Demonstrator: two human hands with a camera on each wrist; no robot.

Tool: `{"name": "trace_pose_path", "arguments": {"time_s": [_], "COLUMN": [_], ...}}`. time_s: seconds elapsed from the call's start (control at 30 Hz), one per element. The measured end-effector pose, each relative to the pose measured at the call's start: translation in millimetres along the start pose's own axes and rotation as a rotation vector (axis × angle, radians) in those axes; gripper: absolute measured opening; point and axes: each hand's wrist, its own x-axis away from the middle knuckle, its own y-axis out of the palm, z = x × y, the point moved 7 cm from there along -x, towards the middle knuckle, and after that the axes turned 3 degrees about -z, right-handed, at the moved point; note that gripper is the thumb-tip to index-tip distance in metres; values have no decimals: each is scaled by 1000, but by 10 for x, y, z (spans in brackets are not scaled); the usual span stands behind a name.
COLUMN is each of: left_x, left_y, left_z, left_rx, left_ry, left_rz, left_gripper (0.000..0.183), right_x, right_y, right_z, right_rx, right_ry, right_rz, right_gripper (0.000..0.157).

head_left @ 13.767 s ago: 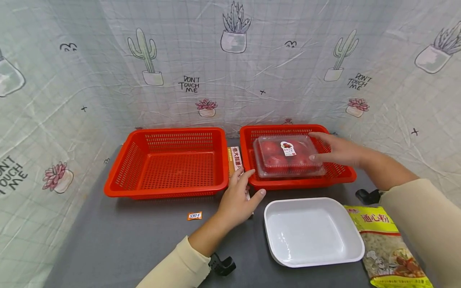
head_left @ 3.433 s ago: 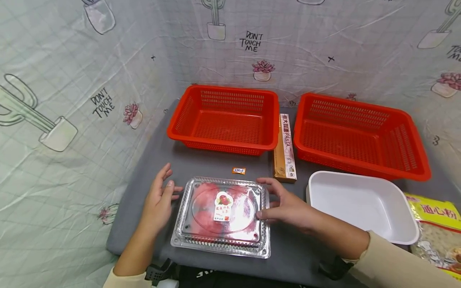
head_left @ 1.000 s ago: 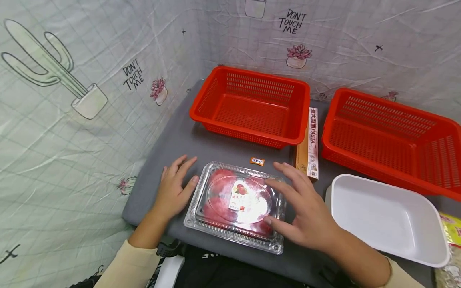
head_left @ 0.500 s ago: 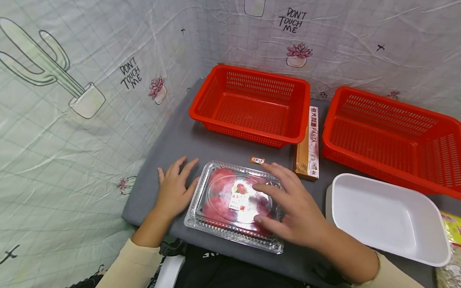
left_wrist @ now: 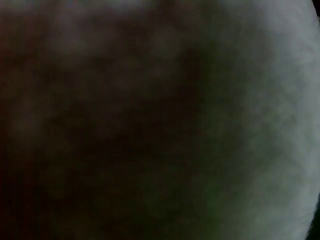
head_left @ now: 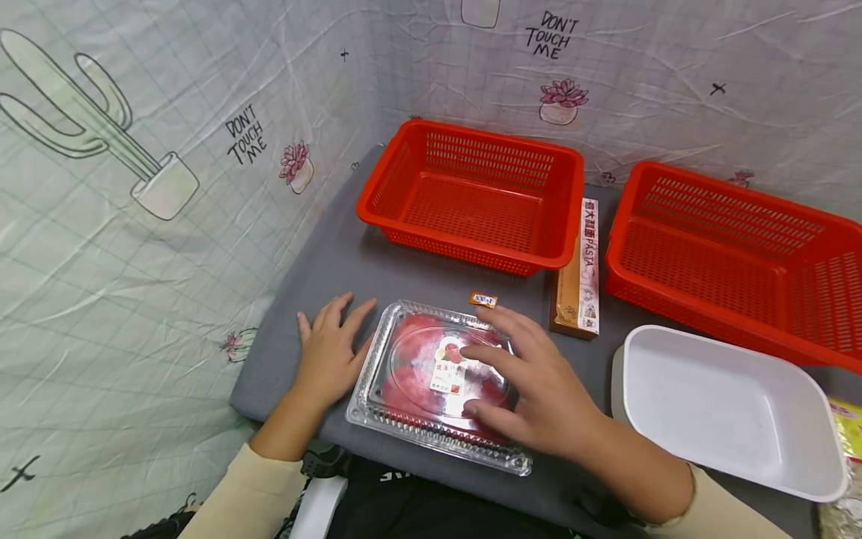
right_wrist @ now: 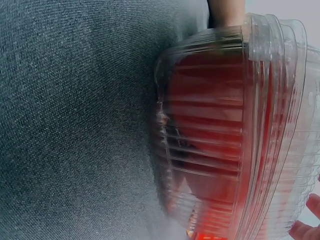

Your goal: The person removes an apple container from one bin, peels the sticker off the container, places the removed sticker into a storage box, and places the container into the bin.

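Observation:
A clear plastic clamshell box point(head_left: 411, 400) of red round fruit lies closed at the near side of the grey table. My left hand point(head_left: 328, 358) rests beside its left edge, fingers spread, the thumb side by the box wall. Over the right part of the lid is my right hand point(head_left: 539, 385), its fingers spread and slightly bent; I cannot tell whether they touch the lid. In the right wrist view, the clamshell box point(right_wrist: 210, 115) shows its ridged side, with a few fingertips point(right_wrist: 306, 222) at the lower right. The left wrist view is dark and blurred.
Two red plastic baskets point(head_left: 465, 258) point(head_left: 714, 311) stand at the back. Between them lies a pasta box point(head_left: 584, 277). A small orange packet point(head_left: 483, 300) is behind the clamshell. A white tray point(head_left: 734, 419) is at right, beside a yellow bag point(head_left: 847, 427) cut by the frame edge.
The clamshell box has gone from the right basket to the table's near side. Within the last second my right hand has slid left over the lid; my left hand has barely moved.

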Motion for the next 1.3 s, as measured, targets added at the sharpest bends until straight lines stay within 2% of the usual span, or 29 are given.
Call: {"name": "trace_pose_path", "arguments": {"time_s": [0.33,0.87,1.3], "left_x": [1,27,40], "left_y": [27,-22,-39], "left_z": [2,-30,-32], "left_rx": [-26,69,119], "left_ry": [-18,-23,-25], "left_rz": [-27,48,71], "left_gripper": [54,53,55], "right_x": [-23,-39,-103], "right_y": [69,111,137], "right_z": [12,36,28], "right_rx": [-21,-12,32], "right_ry": [-2,-7,-74], "right_rz": [-28,-21,8], "right_gripper": [64,60,44]}}
